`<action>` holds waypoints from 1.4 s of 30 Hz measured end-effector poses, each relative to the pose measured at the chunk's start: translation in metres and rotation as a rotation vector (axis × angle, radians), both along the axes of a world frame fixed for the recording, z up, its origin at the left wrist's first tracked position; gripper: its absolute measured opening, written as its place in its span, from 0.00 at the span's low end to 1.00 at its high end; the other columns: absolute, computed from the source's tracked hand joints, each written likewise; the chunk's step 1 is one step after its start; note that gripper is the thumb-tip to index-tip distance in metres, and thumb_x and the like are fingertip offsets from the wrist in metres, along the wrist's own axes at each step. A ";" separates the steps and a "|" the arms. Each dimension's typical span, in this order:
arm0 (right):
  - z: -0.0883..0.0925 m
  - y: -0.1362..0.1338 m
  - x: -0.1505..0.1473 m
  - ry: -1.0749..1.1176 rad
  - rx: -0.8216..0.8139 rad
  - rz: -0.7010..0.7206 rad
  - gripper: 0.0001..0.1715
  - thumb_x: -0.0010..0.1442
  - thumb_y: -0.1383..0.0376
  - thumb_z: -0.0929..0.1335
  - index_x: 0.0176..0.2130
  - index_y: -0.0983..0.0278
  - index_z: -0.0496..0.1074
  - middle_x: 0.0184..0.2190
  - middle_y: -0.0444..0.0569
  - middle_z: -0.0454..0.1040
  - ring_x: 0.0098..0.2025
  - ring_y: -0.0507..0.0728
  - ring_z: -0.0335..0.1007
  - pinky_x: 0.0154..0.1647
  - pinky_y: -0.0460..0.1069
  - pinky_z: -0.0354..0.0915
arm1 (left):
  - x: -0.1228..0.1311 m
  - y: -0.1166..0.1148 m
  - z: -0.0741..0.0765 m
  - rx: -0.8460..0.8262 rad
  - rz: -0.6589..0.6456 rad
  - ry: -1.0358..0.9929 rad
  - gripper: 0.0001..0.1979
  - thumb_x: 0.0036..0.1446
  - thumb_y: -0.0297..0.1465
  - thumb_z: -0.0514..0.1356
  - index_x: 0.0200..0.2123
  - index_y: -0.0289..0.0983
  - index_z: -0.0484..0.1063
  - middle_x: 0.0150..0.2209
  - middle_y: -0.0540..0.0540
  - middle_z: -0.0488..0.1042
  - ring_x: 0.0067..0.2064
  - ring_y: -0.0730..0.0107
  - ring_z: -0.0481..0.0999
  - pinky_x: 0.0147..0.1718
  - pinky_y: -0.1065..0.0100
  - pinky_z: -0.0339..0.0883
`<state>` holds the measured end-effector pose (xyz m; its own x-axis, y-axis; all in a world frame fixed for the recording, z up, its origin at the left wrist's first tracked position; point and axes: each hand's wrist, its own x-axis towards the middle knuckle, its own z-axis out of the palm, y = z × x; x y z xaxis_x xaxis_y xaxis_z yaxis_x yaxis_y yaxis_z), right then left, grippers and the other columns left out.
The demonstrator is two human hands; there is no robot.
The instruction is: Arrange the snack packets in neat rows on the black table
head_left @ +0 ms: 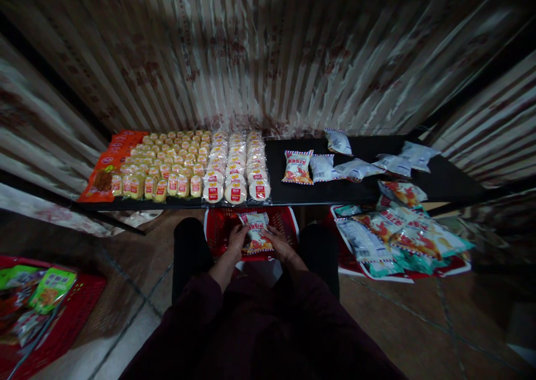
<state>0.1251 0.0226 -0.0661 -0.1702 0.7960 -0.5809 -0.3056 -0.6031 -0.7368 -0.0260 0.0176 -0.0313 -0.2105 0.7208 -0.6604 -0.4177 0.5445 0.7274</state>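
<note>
My feed: L hand & R hand hold 1 snack bag over red basket, prob 2-sided b/c it's soft; round pastries lined up on shelf, labels fwd, prob for visibility.

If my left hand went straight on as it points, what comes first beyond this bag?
Past the bag, probably the black shelf, at its front edge; depth is unclear, so your left hand might slip underneath.

Pleated curtain, tiled floor.
</note>
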 end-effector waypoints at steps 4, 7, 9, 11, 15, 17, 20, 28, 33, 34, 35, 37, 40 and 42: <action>0.004 -0.002 0.000 -0.019 -0.043 0.060 0.40 0.47 0.58 0.75 0.56 0.62 0.63 0.34 0.49 0.80 0.28 0.55 0.76 0.30 0.50 0.71 | -0.005 0.006 0.008 -0.006 0.080 0.035 0.17 0.43 0.40 0.68 0.34 0.38 0.72 0.33 0.46 0.78 0.31 0.71 0.76 0.32 0.70 0.66; 0.003 -0.003 0.000 -0.009 -0.030 0.057 0.40 0.46 0.59 0.76 0.56 0.63 0.63 0.35 0.50 0.79 0.28 0.55 0.76 0.30 0.50 0.71 | -0.003 0.010 0.010 0.013 0.116 0.033 0.16 0.42 0.41 0.67 0.30 0.37 0.72 0.29 0.47 0.76 0.26 0.73 0.73 0.28 0.71 0.65; 0.002 -0.003 0.000 0.023 -0.019 0.056 0.38 0.46 0.60 0.75 0.54 0.63 0.64 0.35 0.50 0.79 0.29 0.55 0.77 0.31 0.50 0.71 | -0.002 0.012 0.010 0.023 0.136 0.026 0.18 0.39 0.43 0.68 0.29 0.36 0.71 0.26 0.48 0.75 0.24 0.73 0.73 0.27 0.70 0.64; 0.002 -0.003 -0.001 0.064 -0.023 0.061 0.36 0.46 0.60 0.75 0.53 0.62 0.65 0.35 0.49 0.79 0.30 0.56 0.77 0.33 0.50 0.72 | -0.001 0.013 0.008 0.031 0.153 0.019 0.19 0.37 0.43 0.68 0.28 0.36 0.71 0.25 0.49 0.75 0.23 0.73 0.72 0.26 0.70 0.64; 0.004 -0.003 -0.003 0.083 -0.050 0.074 0.32 0.47 0.59 0.75 0.50 0.61 0.66 0.31 0.47 0.79 0.28 0.55 0.76 0.31 0.50 0.72 | -0.005 0.013 0.003 0.022 0.168 0.017 0.18 0.37 0.43 0.68 0.27 0.36 0.71 0.24 0.50 0.74 0.23 0.74 0.72 0.27 0.70 0.64; 0.006 -0.004 -0.004 0.086 -0.047 0.093 0.27 0.47 0.58 0.75 0.45 0.62 0.69 0.30 0.47 0.79 0.27 0.54 0.76 0.31 0.49 0.71 | -0.007 0.013 0.001 0.011 0.165 0.020 0.18 0.38 0.42 0.68 0.27 0.36 0.71 0.24 0.51 0.74 0.23 0.74 0.71 0.27 0.70 0.65; 0.009 -0.006 -0.005 0.085 -0.031 0.100 0.22 0.48 0.56 0.74 0.41 0.62 0.70 0.31 0.47 0.79 0.29 0.54 0.77 0.32 0.48 0.71 | -0.011 0.012 -0.002 -0.001 0.146 0.023 0.16 0.40 0.41 0.68 0.28 0.37 0.71 0.25 0.50 0.74 0.24 0.74 0.71 0.28 0.69 0.66; 0.008 -0.002 -0.004 0.015 -0.056 -0.026 0.24 0.49 0.60 0.74 0.45 0.62 0.68 0.33 0.50 0.80 0.32 0.59 0.78 0.36 0.54 0.73 | -0.010 0.007 -0.007 -0.079 0.037 -0.003 0.19 0.43 0.39 0.68 0.37 0.35 0.73 0.33 0.43 0.77 0.32 0.68 0.76 0.34 0.66 0.70; 0.003 -0.002 -0.002 -0.021 -0.084 -0.040 0.36 0.48 0.60 0.75 0.54 0.62 0.62 0.34 0.50 0.80 0.32 0.59 0.78 0.35 0.54 0.73 | 0.003 0.000 -0.007 -0.057 -0.068 -0.100 0.19 0.43 0.39 0.69 0.37 0.32 0.74 0.32 0.39 0.78 0.31 0.61 0.78 0.32 0.61 0.72; 0.003 -0.002 -0.002 -0.026 -0.089 -0.036 0.38 0.48 0.60 0.75 0.55 0.62 0.61 0.35 0.50 0.80 0.33 0.59 0.78 0.36 0.54 0.73 | 0.005 0.000 -0.007 -0.051 -0.073 -0.104 0.19 0.43 0.38 0.69 0.36 0.32 0.75 0.31 0.39 0.78 0.30 0.60 0.78 0.32 0.60 0.72; 0.002 -0.003 -0.002 -0.026 -0.086 -0.034 0.39 0.48 0.59 0.75 0.56 0.62 0.61 0.35 0.50 0.80 0.33 0.59 0.78 0.36 0.54 0.73 | 0.007 -0.001 -0.008 -0.044 -0.071 -0.100 0.19 0.42 0.38 0.69 0.36 0.32 0.75 0.31 0.40 0.79 0.30 0.61 0.78 0.32 0.60 0.73; 0.002 -0.004 -0.003 -0.019 -0.071 -0.036 0.37 0.48 0.58 0.75 0.54 0.62 0.62 0.36 0.50 0.80 0.34 0.59 0.78 0.38 0.54 0.73 | 0.010 -0.002 -0.010 -0.024 -0.058 -0.075 0.19 0.41 0.36 0.70 0.36 0.32 0.74 0.30 0.41 0.79 0.30 0.62 0.78 0.33 0.62 0.73; 0.002 -0.003 -0.004 0.028 -0.046 -0.040 0.29 0.49 0.56 0.74 0.49 0.61 0.67 0.36 0.50 0.80 0.35 0.59 0.78 0.39 0.54 0.73 | 0.012 -0.004 -0.014 0.011 -0.048 -0.027 0.16 0.41 0.35 0.70 0.34 0.33 0.75 0.29 0.44 0.78 0.30 0.64 0.78 0.33 0.64 0.72; 0.001 -0.002 -0.005 0.040 -0.035 -0.037 0.26 0.49 0.55 0.74 0.46 0.60 0.69 0.37 0.49 0.80 0.35 0.59 0.78 0.39 0.54 0.73 | 0.012 -0.004 -0.016 0.025 -0.050 0.012 0.14 0.41 0.34 0.69 0.32 0.33 0.75 0.28 0.45 0.78 0.29 0.65 0.78 0.32 0.66 0.72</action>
<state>0.1203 0.0207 -0.0647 -0.1648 0.7818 -0.6014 -0.3572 -0.6157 -0.7024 -0.0142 0.0132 -0.0471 -0.1811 0.7466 -0.6402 -0.3818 0.5465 0.7454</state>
